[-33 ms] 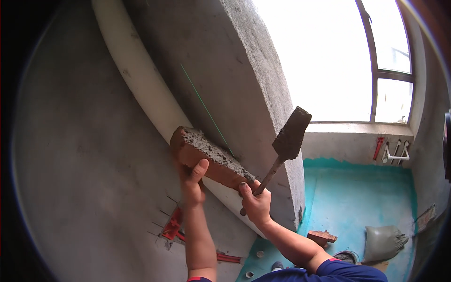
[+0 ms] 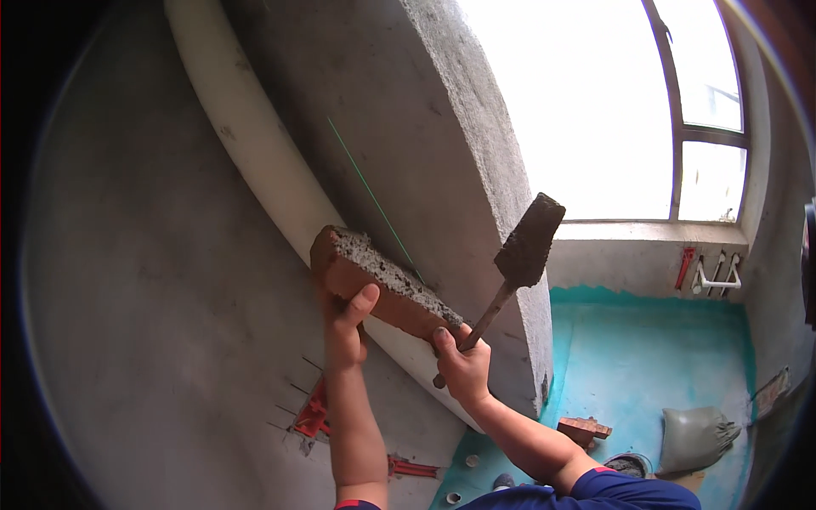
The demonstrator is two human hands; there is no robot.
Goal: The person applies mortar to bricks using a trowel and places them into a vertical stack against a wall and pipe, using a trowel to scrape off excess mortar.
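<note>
A reddish-brown brick (image 2: pixel 378 297) lies slantwise in front of the white pipe, with speckled grey mortar (image 2: pixel 387 268) along its upper face. My left hand (image 2: pixel 347 327) grips its left part, thumb on the near side and fingers partly hidden underneath. At the brick's right end is my right hand (image 2: pixel 463 365), closed around the handle of a trowel (image 2: pixel 529 242); its thumb and fingers also touch the brick. Dark mortar coats the trowel blade, which points up and away to the right. A bright green line (image 2: pixel 365 183) runs down the grey wall toward the brick.
The white pipe (image 2: pixel 255 161) runs down the wall corner beside a rough column edge (image 2: pixel 476 127). Red wall boxes (image 2: pixel 314 408) with protruding rods sit at lower left. On the turquoise floor (image 2: pixel 629 357) are broken bricks (image 2: pixel 582 429), a bucket (image 2: pixel 629 465) and a sack (image 2: pixel 693 439).
</note>
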